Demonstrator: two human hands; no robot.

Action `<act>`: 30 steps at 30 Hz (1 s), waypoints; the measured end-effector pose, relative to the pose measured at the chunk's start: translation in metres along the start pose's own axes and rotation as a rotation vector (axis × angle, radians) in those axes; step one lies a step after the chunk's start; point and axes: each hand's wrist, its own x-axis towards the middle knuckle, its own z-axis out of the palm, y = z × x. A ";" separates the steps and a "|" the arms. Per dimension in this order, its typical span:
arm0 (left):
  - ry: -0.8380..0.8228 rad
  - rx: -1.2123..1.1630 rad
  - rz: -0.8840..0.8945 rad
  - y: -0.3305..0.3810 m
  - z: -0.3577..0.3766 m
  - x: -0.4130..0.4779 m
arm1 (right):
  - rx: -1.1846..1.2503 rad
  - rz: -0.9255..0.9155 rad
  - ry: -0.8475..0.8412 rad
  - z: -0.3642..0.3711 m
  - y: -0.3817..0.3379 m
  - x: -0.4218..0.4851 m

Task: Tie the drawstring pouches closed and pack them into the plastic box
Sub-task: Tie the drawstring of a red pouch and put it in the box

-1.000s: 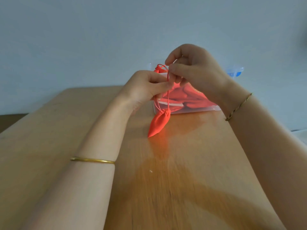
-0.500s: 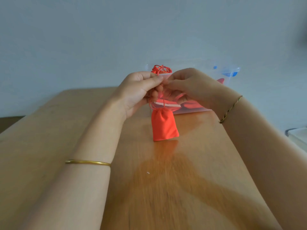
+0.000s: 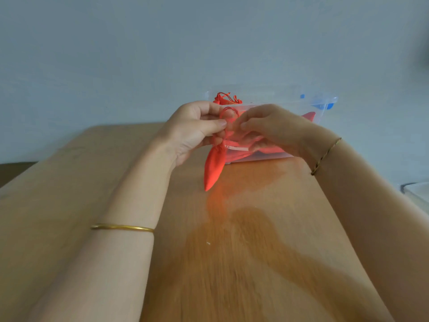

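Over the wooden tabletop [image 3: 232,263], just before the plastic box [image 3: 325,103], your left grip [image 3: 192,133] and right grip [image 3: 274,129] both pinch the drawstring [image 3: 228,110] with the red pouch [image 3: 214,168] hanging below; an uneven pull could let the loop slip free.

One head-worn camera looked forward and down along the wooden table [image 3: 232,275] from its near edge, close above the forearms [image 3: 120,252], facing the plastic box [image 3: 323,112] at the far edge.
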 end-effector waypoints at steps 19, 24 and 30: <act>0.268 0.378 0.339 -0.015 0.010 0.008 | 0.489 0.100 -0.169 0.009 0.022 0.012; 0.266 0.172 0.155 -0.016 0.013 0.004 | 0.488 0.106 -0.018 0.008 0.019 0.015; 0.354 0.193 -0.040 -0.025 0.003 0.008 | 0.485 0.033 0.102 0.010 0.017 0.014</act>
